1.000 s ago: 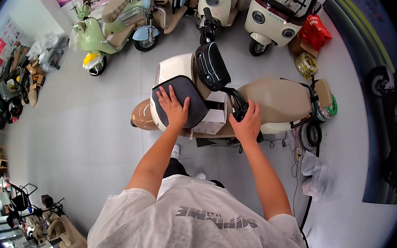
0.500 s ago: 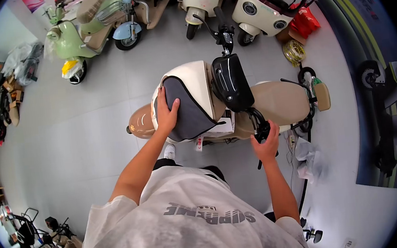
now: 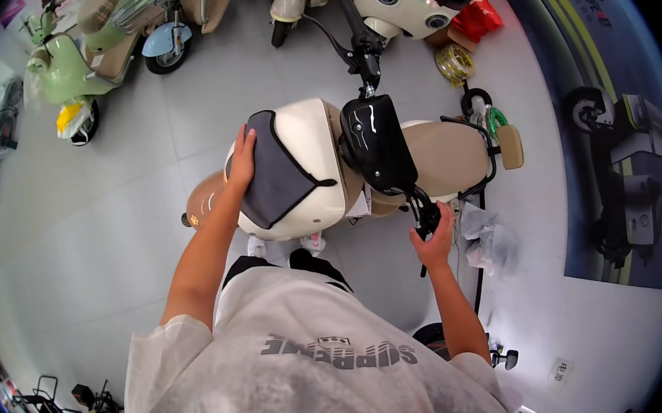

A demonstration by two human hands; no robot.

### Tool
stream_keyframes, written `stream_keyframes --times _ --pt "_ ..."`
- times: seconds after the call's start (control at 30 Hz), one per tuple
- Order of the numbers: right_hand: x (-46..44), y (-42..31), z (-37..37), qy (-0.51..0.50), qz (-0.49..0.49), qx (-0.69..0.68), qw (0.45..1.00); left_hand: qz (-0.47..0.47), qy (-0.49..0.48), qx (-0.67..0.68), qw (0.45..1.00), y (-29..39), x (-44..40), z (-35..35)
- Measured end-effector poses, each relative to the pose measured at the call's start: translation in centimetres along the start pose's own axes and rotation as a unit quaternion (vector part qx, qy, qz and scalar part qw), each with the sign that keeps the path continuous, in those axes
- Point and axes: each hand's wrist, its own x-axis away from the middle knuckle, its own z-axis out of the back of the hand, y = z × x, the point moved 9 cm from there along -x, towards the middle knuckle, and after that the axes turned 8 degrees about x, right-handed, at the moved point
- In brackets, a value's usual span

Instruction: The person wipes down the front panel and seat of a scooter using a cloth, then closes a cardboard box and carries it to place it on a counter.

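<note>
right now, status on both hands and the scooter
Left hand against gray cloth on scooter's front. Right hand gripping handlebar. Nothing visibly blocking either hand.

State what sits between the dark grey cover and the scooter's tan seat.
In the head view, the cream front panel and then the black handlebar console lie between the dark grey cover and the tan seat.

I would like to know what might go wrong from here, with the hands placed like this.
The grey sheet might slide off the curved cream panel, as the left hand lies near its edge. The right hand is on the handlebar, so a careless push might turn it. White shoes stand close to the scooter; if it rolled, they might be bumped.
</note>
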Motion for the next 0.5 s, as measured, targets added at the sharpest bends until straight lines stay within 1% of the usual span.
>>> stream_keyframes --times 0.07,0.2,0.23,0.27,0.3,0.33,0.37,0.4,0.43,0.47,0.5 --pt "0.0 0.0 -0.1 0.000 0.002 -0.005 1.000 0.130 -0.026 0.084 0.988 -5.1 -1.6 0.6" --pt "-0.2 0.2 0.0 -0.012 -0.002 0.004 1.000 0.148 -0.051 0.122 0.980 -7.0 -3.1 0.6" --pt "-0.2 0.3 -0.1 -0.021 -0.012 -0.001 1.000 0.148 -0.051 0.123 0.980 -5.4 -3.0 0.4" --pt "-0.3 0.3 0.1 -0.021 -0.012 0.000 1.000 0.169 -0.069 0.085 0.980 -4.0 -3.0 -0.1" --pt "-0.5 0.3 0.1 -0.042 -0.007 0.020 0.999 0.191 -0.086 0.047 0.977 -1.9 -2.6 -0.8" --pt "-0.8 0.1 0.0 -0.063 0.000 0.041 0.997 0.190 -0.085 0.048 0.977 0.6 -2.6 -1.4" --pt "-1.7 -0.8 0.5 -0.063 0.004 0.042 0.997 0.166 -0.130 -0.051 0.976 3.3 -2.8 -2.7" --pt "-2.8 -2.9 1.1 -0.058 0.046 0.140 0.987 0.140 -0.174 -0.151 0.963 4.6 -3.2 -3.5" --pt "-3.5 -4.7 0.8 -0.051 0.086 0.237 0.967 0.129 -0.224 -0.195 0.946 4.2 -4.5 -4.7" --pt "-4.1 -5.6 0.1 -0.051 0.085 0.237 0.967 0.129 -0.224 -0.196 0.946 3.5 -5.0 -5.2" --pt "-4.9 -6.1 -0.7 -0.054 0.062 0.186 0.979 0.089 -0.212 -0.352 0.907 6.0 -4.7 -6.6"
